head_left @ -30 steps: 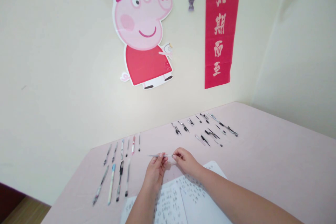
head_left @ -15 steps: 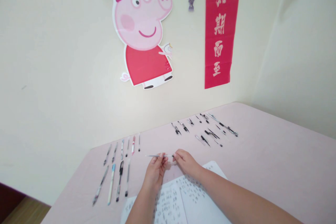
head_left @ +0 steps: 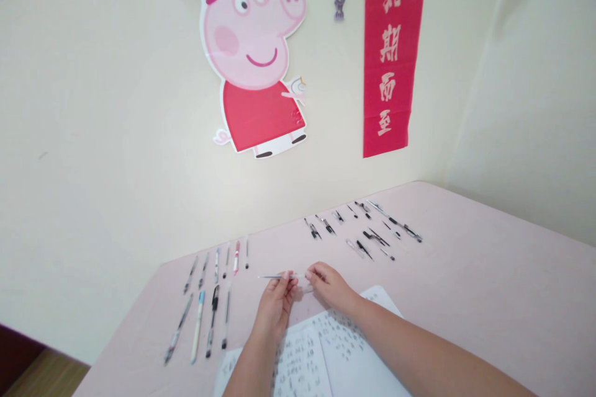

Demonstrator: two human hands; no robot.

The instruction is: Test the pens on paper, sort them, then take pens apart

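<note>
My left hand (head_left: 275, 305) pinches a thin pen refill (head_left: 274, 276) that points left, just above the pink table (head_left: 465, 285). My right hand (head_left: 329, 285) is pinched at the refill's right end, on a small clear piece that I cannot make out well. Both hands hover over the far edge of an open notebook (head_left: 321, 353) covered in handwriting. Assembled pens (head_left: 205, 298) lie in rows to the left of my hands.
Several loose pen parts (head_left: 367, 226) lie scattered at the back right of the table. The table meets a cream wall with a cartoon pig sticker (head_left: 254, 56) and a red banner (head_left: 391, 49). The table's left edge drops to a wooden floor (head_left: 41, 378).
The refill has shifted slightly left in my left hand, and my right hand has drawn a little away from its end. Otherwise nothing moved.
</note>
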